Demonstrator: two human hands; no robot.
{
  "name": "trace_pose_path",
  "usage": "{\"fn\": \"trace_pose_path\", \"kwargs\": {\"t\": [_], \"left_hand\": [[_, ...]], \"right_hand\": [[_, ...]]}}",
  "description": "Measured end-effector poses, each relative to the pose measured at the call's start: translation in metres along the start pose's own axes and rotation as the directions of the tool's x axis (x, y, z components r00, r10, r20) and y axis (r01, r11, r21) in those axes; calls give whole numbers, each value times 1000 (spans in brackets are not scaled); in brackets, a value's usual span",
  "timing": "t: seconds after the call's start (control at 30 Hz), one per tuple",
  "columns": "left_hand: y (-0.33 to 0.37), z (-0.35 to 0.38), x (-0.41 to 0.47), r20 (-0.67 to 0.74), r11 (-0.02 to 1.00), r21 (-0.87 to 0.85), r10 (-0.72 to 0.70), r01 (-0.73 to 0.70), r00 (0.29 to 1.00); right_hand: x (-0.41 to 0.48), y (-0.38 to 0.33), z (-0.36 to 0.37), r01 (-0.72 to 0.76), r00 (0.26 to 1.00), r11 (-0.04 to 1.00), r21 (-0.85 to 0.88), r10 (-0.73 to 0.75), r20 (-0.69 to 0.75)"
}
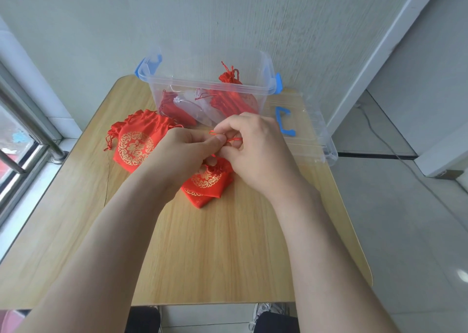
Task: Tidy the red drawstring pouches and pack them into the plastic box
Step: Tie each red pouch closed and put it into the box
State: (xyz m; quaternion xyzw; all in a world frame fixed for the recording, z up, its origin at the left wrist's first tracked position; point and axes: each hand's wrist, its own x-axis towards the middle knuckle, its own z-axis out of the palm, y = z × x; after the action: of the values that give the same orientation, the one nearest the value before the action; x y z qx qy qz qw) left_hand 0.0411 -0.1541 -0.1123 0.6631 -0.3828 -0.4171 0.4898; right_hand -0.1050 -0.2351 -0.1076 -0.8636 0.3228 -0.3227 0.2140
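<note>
While a thin red drawstring (231, 140) is pinched between both hands, its pouch (206, 183) is seen lying on the wooden table (215, 256) just below the fingers, with the gathered mouth toward the hands and the gold print facing up. The left hand (188, 143) is curled, and the cord is nipped at thumb and fingertip. The right hand (255, 145) is curled too, fingers bent in on the same cord, and the two hands are held touching at the fingertips. How the cord runs between the fingers cannot be told. More loose pouches (135, 145) are piled on the table to the left, just beside the left hand, the top one lying flat with a gold round pattern. The clear plastic box (210, 83) is set at the far edge of the table against the wall, open, with blue latches (278, 83) at its ends. Packed pouches (233, 97) are seen inside it, mostly at the right, one standing above the rim. Its clear lid (311, 130), with a blue handle (285, 122), is laid flat on the table to the right of the box.
</note>
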Motion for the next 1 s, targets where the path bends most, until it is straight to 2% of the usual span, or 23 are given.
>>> {"fn": "trace_pose_path", "kwargs": {"t": [0.07, 0.17, 0.27, 0.33, 0.4, 0.47, 0.73, 1.0], "left_hand": [[3, -1, 0, 17, 998, -51, -34, 35, 999], [8, -1, 0, 57, 971, -224, -70, 81, 996], [7, -3, -1, 50, 976, -212, -47, 56, 998], [6, -4, -2, -94, 989, -143, -48, 34, 994], [8, -2, -6, -271, 999, 29, 29, -22, 962], [7, 0, -8, -334, 988, 142, 99, -54, 937], [5, 3, -9, -323, 914, 385, 266, -131, 908], [4, 6, -9, -272, 864, 470, 335, -179, 902]], "right_hand": [[0, 1, 2, 16, 1000, 999, -37, -17, -13], [1, 2, 2, 34, 999, 993, -115, -33, 11], [3, 1, 0, -2, 1000, 988, -156, 5, 16], [4, -3, -2, -66, 996, 987, -145, 73, 43], [4, -6, -4, -153, 982, 986, -68, 160, 103], [5, -6, -5, -242, 958, 970, 14, 236, 160], [5, 0, 0, -519, 848, 829, 208, 468, 250], [7, -6, -2, -636, 765, 718, 282, 537, 356]]}}
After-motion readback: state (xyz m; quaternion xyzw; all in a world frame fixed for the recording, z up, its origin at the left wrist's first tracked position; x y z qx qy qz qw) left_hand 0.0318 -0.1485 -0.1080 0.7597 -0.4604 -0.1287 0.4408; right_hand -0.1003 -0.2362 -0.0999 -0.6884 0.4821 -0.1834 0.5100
